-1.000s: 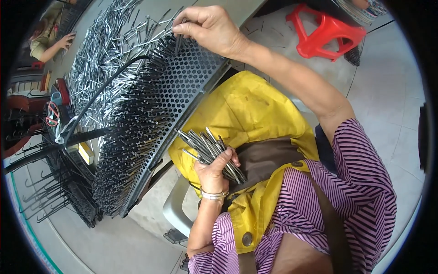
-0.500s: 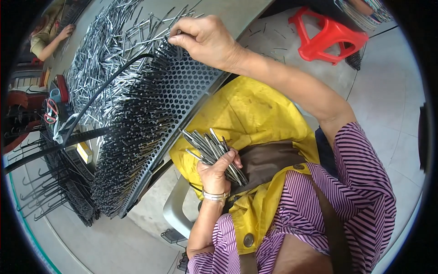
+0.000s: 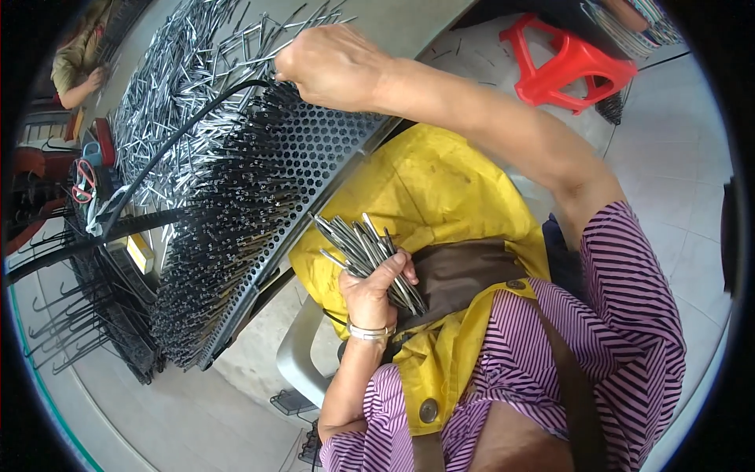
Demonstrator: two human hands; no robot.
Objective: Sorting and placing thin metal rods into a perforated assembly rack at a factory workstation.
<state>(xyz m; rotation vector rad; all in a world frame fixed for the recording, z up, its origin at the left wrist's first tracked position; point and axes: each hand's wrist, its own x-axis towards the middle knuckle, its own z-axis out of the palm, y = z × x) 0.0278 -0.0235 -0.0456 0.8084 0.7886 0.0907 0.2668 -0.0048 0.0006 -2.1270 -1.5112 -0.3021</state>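
Observation:
Gathered in my left hand (image 3: pixel 368 296) is a bundle of thin metal rods (image 3: pixel 354 242), tilted up and to the left above my lap. My right hand (image 3: pixel 329 67) is closed at the far end of a black perforated rack (image 3: pixel 324 140); its fingertips are turned away, so whatever they pinch is hidden. Black-tipped rods (image 3: pixel 228 212) stand packed in many of the rack's holes, while the holes along its right side show bare. Beside the rack, just past my right hand, spreads a large loose pile of silvery rods (image 3: pixel 169 118).
A black cable (image 3: pixel 169 161) arches over the pile and rack. Scissors (image 3: pixel 83 181), a yellow box (image 3: pixel 140 253) and metal hooks (image 3: pixel 67 330) are at left. A red stool (image 3: pixel 535 67) stands far right. Another person's arm (image 3: pixel 82 86) shows at far left.
My right hand has shifted slightly left and turned over, so its back now faces up and its fingertips are hidden. My left hand keeps the bundle in nearly the same place.

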